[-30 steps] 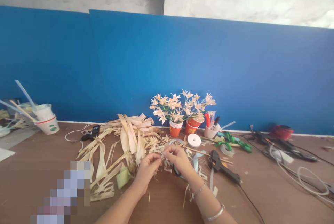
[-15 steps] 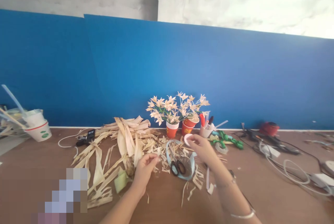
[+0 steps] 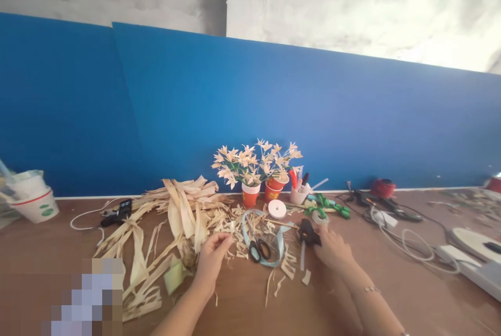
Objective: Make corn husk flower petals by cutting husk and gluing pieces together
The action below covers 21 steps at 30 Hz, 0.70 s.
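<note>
My left hand (image 3: 213, 256) is closed in a pinch, with a small pale husk piece (image 3: 231, 227) showing at the fingertips. Dry corn husks (image 3: 182, 211) lie beside and behind it. Over on the right, my right hand (image 3: 333, 248) has its fingers on a black glue gun (image 3: 309, 232) lying on the table; the hand covers part of it. A translucent stick (image 3: 302, 256) shows just below the gun. Black-handled scissors (image 3: 260, 250) rest within a loop of light blue ribbon (image 3: 280, 246) between my hands. A white foam-like disc (image 3: 277, 209) lies behind them.
Husk flowers (image 3: 246, 161) stand in an orange paper cup (image 3: 250, 196), with more cups beside it. A white cup of pens (image 3: 298, 196) and green wrapped stems (image 3: 332, 205) are nearby. Cables (image 3: 417, 252) and a power strip (image 3: 465, 265) spread at right. A blue partition (image 3: 235, 106) bounds the back.
My right hand has left the white disc and come down and right onto the glue gun. The left hand keeps its pinch. The view has turned slightly right.
</note>
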Available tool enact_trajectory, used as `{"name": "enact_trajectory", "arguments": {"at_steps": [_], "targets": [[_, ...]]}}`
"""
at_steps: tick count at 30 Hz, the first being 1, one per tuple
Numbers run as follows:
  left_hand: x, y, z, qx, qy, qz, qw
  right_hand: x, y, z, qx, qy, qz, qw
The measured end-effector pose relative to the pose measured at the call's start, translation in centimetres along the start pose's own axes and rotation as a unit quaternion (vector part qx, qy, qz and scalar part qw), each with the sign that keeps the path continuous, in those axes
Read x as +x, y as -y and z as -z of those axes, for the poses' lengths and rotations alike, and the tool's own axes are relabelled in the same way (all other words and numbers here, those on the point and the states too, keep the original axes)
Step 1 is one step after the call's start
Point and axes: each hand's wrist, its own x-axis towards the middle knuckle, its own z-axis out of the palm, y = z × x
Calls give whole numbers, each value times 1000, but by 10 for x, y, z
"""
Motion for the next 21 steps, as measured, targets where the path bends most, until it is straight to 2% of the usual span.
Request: {"name": "enact_trajectory", "arguments": {"at_steps": [3,5,7,9,12,13,17,21], "targets": [[0,-1,0,-9,-1,6,1000,7,-8,7,147,-60,13,987],[1,0,-1,-15,-3,7,1000,6,-4,11,284,-97,37,953],[1,1,-1,-20,-7,6,1000,-1,12,14,395,-125,61,908],[1,1,-1,-21,-11,5,1000,-14,38,14,458,-107,89,878],[1,4,-1,-19,-22,-2,1000,-36,82,8,477,-13,202,855],[2,5,-1,-16,-26,-5,1000,-43,96,5,473,0,235,849],[6,11,1,6,-38,-21,999,-57,132,-10,417,-40,336,844],[10,15,3,22,-44,-42,998,-58,141,-23,396,-66,363,841]]}}
